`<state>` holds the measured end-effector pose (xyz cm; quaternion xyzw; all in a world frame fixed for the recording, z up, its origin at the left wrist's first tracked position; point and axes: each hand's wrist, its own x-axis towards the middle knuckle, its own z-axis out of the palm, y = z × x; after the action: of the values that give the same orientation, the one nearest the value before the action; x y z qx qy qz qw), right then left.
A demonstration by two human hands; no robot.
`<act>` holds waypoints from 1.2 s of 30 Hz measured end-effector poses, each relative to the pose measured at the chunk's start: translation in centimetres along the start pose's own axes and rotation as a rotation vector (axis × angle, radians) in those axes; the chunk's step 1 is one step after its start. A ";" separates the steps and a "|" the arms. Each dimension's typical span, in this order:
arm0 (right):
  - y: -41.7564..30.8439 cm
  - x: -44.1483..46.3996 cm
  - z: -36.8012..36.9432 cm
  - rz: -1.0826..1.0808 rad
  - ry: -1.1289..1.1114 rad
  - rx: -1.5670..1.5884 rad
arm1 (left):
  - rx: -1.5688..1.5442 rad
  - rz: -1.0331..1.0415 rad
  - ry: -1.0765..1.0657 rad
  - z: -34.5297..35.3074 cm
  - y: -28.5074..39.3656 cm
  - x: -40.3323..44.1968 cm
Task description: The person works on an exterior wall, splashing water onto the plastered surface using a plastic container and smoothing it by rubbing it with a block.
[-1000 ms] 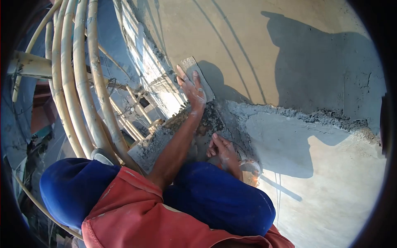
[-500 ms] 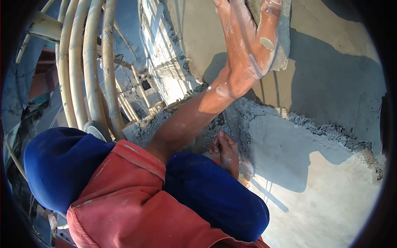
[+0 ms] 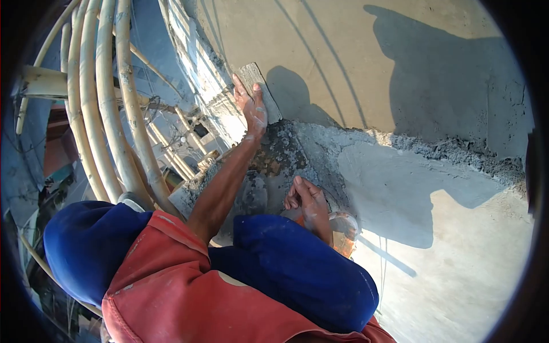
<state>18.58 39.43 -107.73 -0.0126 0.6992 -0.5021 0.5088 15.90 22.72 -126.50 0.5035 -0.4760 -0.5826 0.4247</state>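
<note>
My left hand (image 3: 253, 113) presses a flat, mortar-caked plastering float (image 3: 267, 97) against the plastered wall (image 3: 320, 63), at its left edge beside the corner. The fingers lie over the float's left side and the thumb points up along it. Pale plaster smears mark this hand and wrist. My right hand (image 3: 311, 206) rests beside my raised knee, fingers curled in and thumb pressed against them; nothing shows in it. Just behind its wrist is a round-rimmed container (image 3: 346, 226) with orange on it, partly hidden by the knee.
Thick bamboo poles (image 3: 108, 103) rise on the left, with a drop and more poles beyond. A rough mortar ledge (image 3: 434, 151) crosses the right side, above a smooth pale surface (image 3: 457, 274). My knee (image 3: 309, 274) in blue trousers fills the lower middle.
My left hand has swept the float down and leftward across the wall to its left edge. The view has shifted slightly. My right hand keeps its curled pose beside the knee.
</note>
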 end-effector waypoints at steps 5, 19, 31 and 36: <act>0.6 0.3 0.6 0.024 -0.069 -0.029 | -0.105 0.012 0.077 2.3 6.6 -5.0; 0.1 -1.3 -0.5 0.088 -0.294 -0.230 | -0.095 0.156 0.067 -0.4 11.4 0.5; 0.8 -0.7 -0.7 0.183 -0.299 -0.362 | -0.190 -0.001 0.104 2.4 7.6 -1.7; 3.7 -0.2 -2.1 0.118 -0.284 -0.327 | -0.131 0.125 -0.038 2.0 19.3 -5.2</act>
<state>18.99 42.80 -110.23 -0.1246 0.6921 -0.3446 0.6218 14.91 24.43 -106.49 0.4329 -0.4753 -0.5944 0.4831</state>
